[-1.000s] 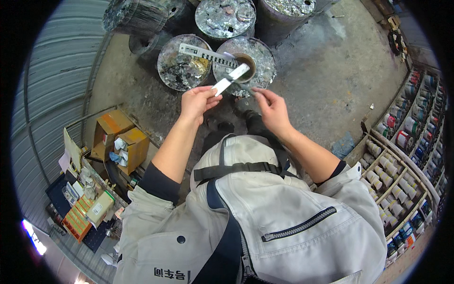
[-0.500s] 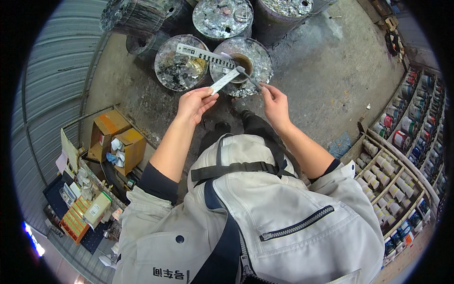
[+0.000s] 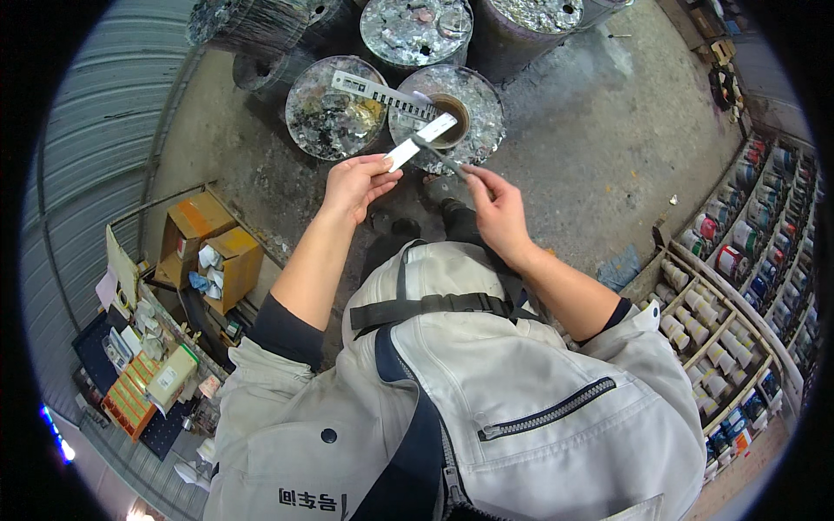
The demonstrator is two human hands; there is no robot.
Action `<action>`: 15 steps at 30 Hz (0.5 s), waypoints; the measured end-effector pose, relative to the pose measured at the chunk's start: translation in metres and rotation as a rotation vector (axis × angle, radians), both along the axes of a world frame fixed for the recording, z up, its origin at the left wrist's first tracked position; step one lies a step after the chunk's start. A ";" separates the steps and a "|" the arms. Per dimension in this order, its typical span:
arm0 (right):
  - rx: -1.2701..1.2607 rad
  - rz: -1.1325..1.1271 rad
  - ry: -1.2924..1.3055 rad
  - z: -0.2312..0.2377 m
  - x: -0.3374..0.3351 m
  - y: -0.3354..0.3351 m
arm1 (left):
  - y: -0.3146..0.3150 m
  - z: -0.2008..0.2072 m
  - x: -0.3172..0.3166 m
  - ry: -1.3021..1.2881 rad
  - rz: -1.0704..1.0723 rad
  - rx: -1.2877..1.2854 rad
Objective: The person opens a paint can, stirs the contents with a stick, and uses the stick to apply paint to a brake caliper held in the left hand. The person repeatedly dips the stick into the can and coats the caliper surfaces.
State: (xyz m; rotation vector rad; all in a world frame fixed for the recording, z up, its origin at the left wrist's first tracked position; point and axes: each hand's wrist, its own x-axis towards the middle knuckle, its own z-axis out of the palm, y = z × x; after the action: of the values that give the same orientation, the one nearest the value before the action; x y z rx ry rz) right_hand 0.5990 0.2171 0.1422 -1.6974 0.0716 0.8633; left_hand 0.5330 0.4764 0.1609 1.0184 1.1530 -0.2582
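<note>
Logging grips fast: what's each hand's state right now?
Left hand: closed, holding a flat white strip.
Right hand: closed, holding a slim grey tool, exact kind unclear.

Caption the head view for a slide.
Left hand holding a white strip, right hand holding a slim dark tool over it, near stained drums.
</note>
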 end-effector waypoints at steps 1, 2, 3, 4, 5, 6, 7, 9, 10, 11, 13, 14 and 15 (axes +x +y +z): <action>0.004 0.019 -0.093 0.001 -0.003 0.000 | -0.001 -0.001 0.001 -0.004 -0.016 -0.006; 0.014 -0.080 -0.216 -0.001 0.003 0.002 | -0.002 -0.001 0.001 -0.007 -0.028 -0.005; 0.003 -0.142 -0.286 -0.001 0.007 0.004 | -0.004 -0.001 0.000 -0.010 -0.037 0.000; 0.033 -0.238 -0.371 0.000 0.010 0.005 | -0.006 -0.002 -0.001 -0.013 -0.035 0.001; 0.003 -0.264 -0.257 0.001 0.015 0.004 | -0.008 -0.001 -0.003 -0.007 -0.041 0.001; 0.013 -0.187 -0.188 0.003 0.012 0.005 | -0.008 -0.002 -0.003 -0.006 -0.047 0.005; 0.009 -0.168 -0.169 0.005 0.011 0.005 | -0.009 -0.001 -0.004 -0.024 -0.053 0.017; -0.024 0.003 -0.057 0.008 0.001 0.004 | -0.010 -0.001 -0.005 0.002 -0.055 0.011; -0.034 0.025 -0.009 0.007 0.000 0.004 | -0.010 -0.001 -0.006 0.008 -0.056 0.016; -0.036 -0.041 -0.151 0.004 -0.001 0.003 | -0.009 -0.002 -0.004 -0.009 -0.059 0.028; -0.096 -0.150 -0.344 -0.008 0.013 0.006 | -0.010 -0.003 -0.007 -0.001 -0.070 0.070; -0.183 -0.112 -0.308 -0.013 0.024 0.005 | -0.011 -0.003 -0.011 0.002 -0.093 0.108; -0.197 -0.041 -0.367 -0.017 0.034 0.003 | -0.011 -0.004 -0.013 -0.003 -0.111 0.163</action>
State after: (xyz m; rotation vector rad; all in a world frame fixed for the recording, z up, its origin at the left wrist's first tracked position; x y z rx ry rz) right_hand 0.6334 0.2199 0.1252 -2.0081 -0.0596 0.5159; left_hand 0.5200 0.4656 0.1571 1.2282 1.1300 -0.2541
